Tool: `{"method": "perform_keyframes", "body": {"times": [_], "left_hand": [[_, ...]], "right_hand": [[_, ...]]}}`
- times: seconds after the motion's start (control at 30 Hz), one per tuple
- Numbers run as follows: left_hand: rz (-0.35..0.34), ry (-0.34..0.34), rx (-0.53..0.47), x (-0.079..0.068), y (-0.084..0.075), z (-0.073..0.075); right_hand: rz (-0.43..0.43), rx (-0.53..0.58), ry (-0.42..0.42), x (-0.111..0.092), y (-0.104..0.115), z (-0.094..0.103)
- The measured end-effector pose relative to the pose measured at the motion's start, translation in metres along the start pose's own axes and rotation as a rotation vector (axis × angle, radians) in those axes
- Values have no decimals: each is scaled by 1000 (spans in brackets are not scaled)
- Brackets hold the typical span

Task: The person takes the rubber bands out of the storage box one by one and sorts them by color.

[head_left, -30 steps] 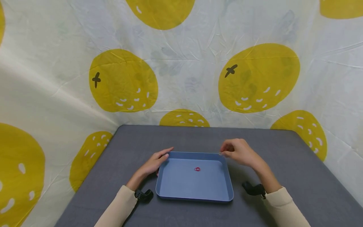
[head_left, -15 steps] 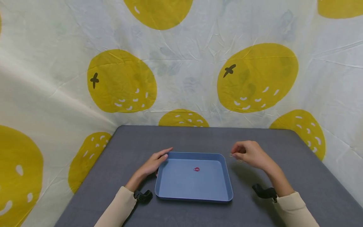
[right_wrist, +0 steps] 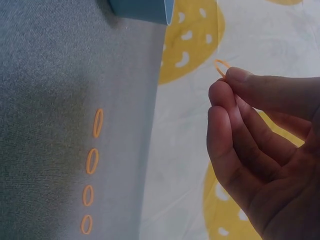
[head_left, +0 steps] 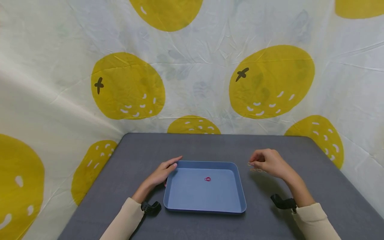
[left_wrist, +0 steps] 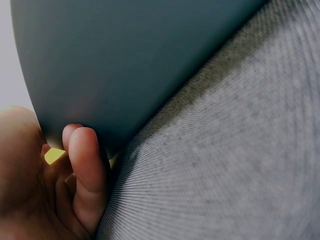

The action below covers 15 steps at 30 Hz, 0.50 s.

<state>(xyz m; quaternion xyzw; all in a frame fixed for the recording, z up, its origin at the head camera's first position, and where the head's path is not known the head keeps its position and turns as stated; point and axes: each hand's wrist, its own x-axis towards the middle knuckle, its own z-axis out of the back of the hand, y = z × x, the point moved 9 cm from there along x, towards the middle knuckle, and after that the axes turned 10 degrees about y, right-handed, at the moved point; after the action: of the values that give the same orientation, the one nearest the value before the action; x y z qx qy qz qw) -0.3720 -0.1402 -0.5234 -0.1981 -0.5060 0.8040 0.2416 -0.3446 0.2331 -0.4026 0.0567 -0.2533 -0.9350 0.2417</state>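
Observation:
My left hand (head_left: 163,172) holds the blue tray (head_left: 204,196) at its far left corner. Its thumb lies at the rim, and in the left wrist view curled fingers (left_wrist: 89,160) press the outer wall. Right of the tray, my right hand (head_left: 270,163) is raised over the table and pinches a thin orange rubber band (right_wrist: 222,61) between thumb and fingertips. Below that hand, several orange rubber bands (right_wrist: 95,124) lie in a row on the table. Inside the tray is a small red looped thing (head_left: 208,179), like overlapping rubber bands.
A dark grey cloth covers the table (head_left: 192,145), which carries the tray near its middle. Behind and to the left hangs a white curtain (head_left: 198,76) printed with yellow fruit. Black wrist cameras (head_left: 283,202) sit at both wrists.
My right hand has moved right, from the tray's far right corner to above the row of orange bands, which has come into sight. My left hand and the tray stay put.

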Motion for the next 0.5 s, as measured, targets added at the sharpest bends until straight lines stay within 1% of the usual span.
{"method": "perform_keyframes", "body": {"times": [0.3, 0.5], "left_hand": [[-7, -8, -6, -1, 1, 0], [-6, 1, -19, -1, 0, -1]], "right_hand": [[-12, 15, 5, -4, -7, 3], [-18, 30, 15, -5, -12, 5]]}}
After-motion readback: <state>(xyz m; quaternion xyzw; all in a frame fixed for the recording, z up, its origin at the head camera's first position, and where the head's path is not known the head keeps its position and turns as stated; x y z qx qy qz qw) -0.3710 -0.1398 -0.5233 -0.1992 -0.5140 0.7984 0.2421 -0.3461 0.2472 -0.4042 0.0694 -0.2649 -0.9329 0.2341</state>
